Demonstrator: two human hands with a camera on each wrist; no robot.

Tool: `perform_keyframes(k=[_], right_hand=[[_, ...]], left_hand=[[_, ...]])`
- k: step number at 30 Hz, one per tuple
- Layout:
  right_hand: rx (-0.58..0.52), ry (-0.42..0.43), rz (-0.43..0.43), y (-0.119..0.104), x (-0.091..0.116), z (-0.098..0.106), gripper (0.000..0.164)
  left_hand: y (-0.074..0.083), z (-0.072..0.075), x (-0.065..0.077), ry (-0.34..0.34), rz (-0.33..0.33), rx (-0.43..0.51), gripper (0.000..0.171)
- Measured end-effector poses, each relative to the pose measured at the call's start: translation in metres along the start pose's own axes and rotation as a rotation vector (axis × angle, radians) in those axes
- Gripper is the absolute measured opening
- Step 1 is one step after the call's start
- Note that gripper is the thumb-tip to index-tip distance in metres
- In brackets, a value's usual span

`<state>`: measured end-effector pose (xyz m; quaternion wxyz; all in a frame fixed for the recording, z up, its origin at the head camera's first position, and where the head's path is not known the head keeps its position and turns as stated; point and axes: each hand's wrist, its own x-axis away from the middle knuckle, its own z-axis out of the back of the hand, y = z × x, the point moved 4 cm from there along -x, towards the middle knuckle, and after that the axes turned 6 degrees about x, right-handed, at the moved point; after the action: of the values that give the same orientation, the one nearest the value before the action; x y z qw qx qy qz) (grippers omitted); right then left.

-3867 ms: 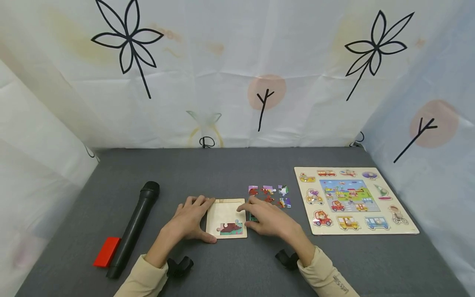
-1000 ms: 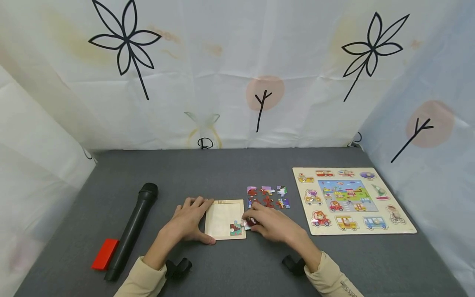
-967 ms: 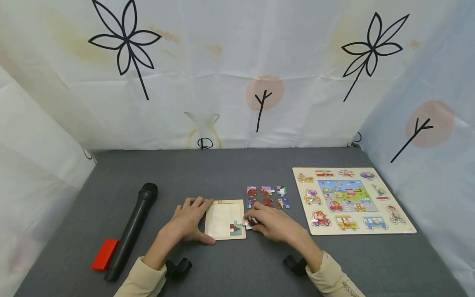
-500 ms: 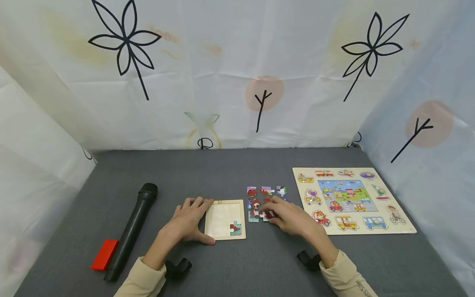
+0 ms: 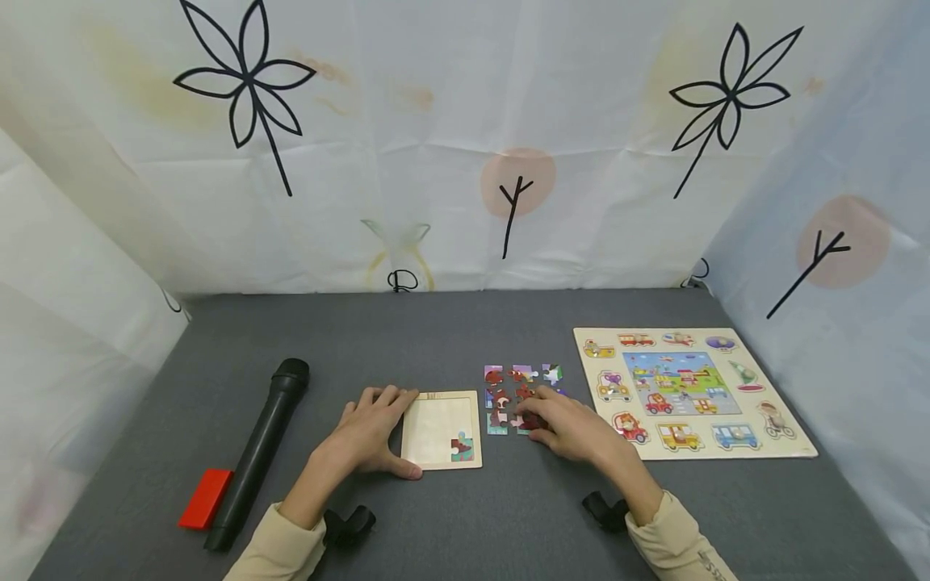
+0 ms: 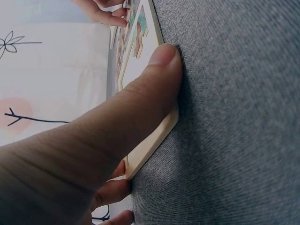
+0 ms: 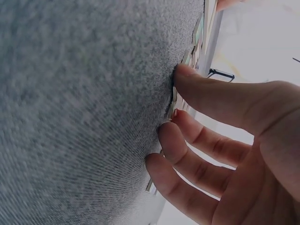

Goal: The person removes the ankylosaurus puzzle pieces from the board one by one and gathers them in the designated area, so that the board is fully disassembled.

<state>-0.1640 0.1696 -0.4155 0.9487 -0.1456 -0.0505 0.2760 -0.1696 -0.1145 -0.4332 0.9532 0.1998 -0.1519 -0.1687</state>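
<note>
A pale wooden puzzle tray (image 5: 439,428) lies on the grey table, with one puzzle piece (image 5: 462,447) in its lower right corner. My left hand (image 5: 374,432) holds the tray's left side, thumb at the near corner and fingers at the far corner. Right of the tray are several loose puzzle pieces (image 5: 497,399) in rows, brown, pink and teal. With thumb and fingertips, my right hand (image 5: 570,424) pinches a puzzle piece (image 5: 525,421) of the nearest row, low at the table; the hand partly covers it and its neighbours.
A large wooden picture board (image 5: 686,440) with vehicle pieces lies to the right, close behind the right hand. On the left, a black microphone (image 5: 257,452) rests beside a red block (image 5: 207,499). White printed cloth (image 5: 450,161) hangs behind the table.
A second piece in the tray has come out and now lies in the nearest row outside. My right hand has moved right from it to the neighbouring piece. The left hand has stayed.
</note>
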Motion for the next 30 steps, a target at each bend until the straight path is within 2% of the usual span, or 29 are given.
perform_keyframes(k=[9,30], right_hand=[[-0.012,-0.022,-0.005,0.0011,0.0005,0.0002,0.030],[-0.007,-0.015,0.004,0.0019,0.0026,0.0005,0.033]], left_hand=[[0.0003,-0.0001,-0.0007,-0.007,0.007,-0.002,0.115],[0.0004,-0.0005,-0.0003,-0.002,0.007,-0.017,0.114]])
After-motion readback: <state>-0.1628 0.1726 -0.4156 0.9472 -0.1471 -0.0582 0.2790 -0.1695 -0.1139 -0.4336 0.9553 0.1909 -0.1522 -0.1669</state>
